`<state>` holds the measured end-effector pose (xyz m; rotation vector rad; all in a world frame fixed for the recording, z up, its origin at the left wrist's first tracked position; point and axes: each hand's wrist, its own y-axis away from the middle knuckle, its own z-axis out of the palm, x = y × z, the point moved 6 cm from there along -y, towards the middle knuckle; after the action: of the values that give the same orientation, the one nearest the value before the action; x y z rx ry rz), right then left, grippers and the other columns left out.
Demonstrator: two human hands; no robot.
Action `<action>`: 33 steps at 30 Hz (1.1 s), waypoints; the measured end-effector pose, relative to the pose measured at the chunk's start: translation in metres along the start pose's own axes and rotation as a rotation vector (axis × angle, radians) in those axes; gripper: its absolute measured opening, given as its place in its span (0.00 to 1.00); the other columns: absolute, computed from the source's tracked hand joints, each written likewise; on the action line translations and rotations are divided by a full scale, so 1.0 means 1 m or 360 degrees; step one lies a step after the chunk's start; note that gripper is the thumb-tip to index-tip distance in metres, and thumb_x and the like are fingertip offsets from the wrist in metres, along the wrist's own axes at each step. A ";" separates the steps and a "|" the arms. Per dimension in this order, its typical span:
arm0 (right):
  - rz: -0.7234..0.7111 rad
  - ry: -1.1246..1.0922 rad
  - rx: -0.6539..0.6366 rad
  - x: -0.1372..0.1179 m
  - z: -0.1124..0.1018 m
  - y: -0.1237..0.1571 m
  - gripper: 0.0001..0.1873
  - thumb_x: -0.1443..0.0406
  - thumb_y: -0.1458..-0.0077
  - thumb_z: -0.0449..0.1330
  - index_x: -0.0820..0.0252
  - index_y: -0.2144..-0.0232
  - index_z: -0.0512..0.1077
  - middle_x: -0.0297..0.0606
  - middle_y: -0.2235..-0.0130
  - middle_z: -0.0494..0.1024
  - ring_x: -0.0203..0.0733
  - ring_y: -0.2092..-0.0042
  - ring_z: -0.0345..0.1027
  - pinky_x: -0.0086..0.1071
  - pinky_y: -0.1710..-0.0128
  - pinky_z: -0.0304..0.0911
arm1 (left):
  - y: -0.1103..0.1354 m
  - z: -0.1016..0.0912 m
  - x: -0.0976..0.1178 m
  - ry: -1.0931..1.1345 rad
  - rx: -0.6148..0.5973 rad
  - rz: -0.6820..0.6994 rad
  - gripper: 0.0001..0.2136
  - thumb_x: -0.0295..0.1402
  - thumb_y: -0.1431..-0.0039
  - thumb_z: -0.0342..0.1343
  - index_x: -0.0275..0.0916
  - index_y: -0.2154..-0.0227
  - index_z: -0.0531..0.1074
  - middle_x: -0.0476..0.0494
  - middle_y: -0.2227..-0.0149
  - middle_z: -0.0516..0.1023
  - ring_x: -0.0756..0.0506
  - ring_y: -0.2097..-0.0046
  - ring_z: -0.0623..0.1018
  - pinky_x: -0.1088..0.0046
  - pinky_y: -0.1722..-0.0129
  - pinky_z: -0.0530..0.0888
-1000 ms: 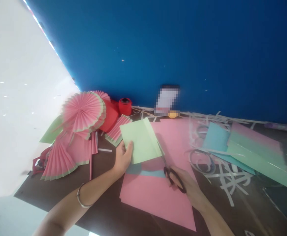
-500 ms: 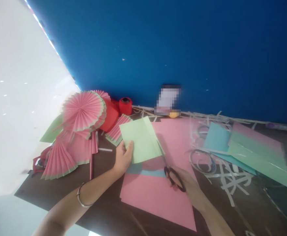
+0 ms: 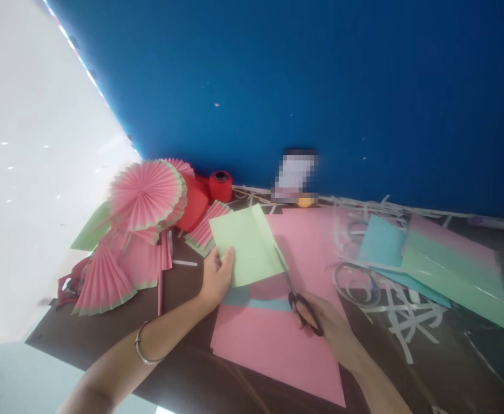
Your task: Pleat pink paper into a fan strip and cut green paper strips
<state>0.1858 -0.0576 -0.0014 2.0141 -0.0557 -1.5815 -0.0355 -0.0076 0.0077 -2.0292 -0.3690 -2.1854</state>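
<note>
My left hand [image 3: 218, 275] grips the lower left corner of a light green sheet of paper [image 3: 247, 244], thumb on top, held above the table. A fold or second layer shows along the sheet's right side. In my right hand [image 3: 320, 319] is a pair of scissors [image 3: 306, 313] with dark handles, fingers in the loops. Its blades reach up to the green sheet's lower right corner; their tips are partly hidden by the paper. Below both hands lie pink sheets [image 3: 277, 351], with a blue strip [image 3: 260, 298] across them.
Pleated pink and green paper fans [image 3: 143, 195] are heaped at the left beside a red tape roll [image 3: 220, 186]. White paper strips [image 3: 407, 322], a blue sheet [image 3: 379, 244] and green sheets [image 3: 454, 276] lie at the right. A blue wall [image 3: 320, 86] stands behind the table.
The scissors' handle loops have come slightly closer together in my right hand. My left hand and the green sheet stay in place.
</note>
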 end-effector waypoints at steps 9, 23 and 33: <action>0.0045 0.0046 0.0052 0.012 -0.002 -0.005 0.22 0.46 0.48 0.50 0.57 0.79 0.58 0.30 0.79 0.63 0.34 0.78 0.53 0.30 0.76 0.50 | 0.000 -0.001 0.000 -0.0004 0.0005 -0.0002 0.17 0.46 0.46 0.52 0.36 0.63 0.70 0.44 0.67 0.75 0.46 0.65 0.74 0.73 0.65 0.70; 0.0003 -0.0062 0.0014 0.011 0.000 -0.004 0.18 0.51 0.46 0.50 0.57 0.79 0.57 0.29 0.79 0.60 0.33 0.76 0.54 0.30 0.75 0.49 | 0.000 -0.001 -0.001 0.0000 0.0010 -0.0012 0.16 0.45 0.45 0.52 0.36 0.64 0.70 0.46 0.69 0.75 0.48 0.67 0.74 0.74 0.66 0.70; 0.0016 0.0002 0.0092 0.009 -0.002 -0.003 0.21 0.47 0.50 0.51 0.57 0.79 0.61 0.31 0.79 0.63 0.34 0.76 0.56 0.30 0.76 0.52 | 0.000 -0.001 0.000 -0.0011 -0.0003 -0.0005 0.16 0.45 0.45 0.52 0.36 0.63 0.70 0.45 0.68 0.75 0.48 0.66 0.73 0.74 0.65 0.69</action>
<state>0.1890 -0.0576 -0.0102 2.0561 -0.1120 -1.5892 -0.0365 -0.0080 0.0072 -2.0394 -0.3710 -2.1817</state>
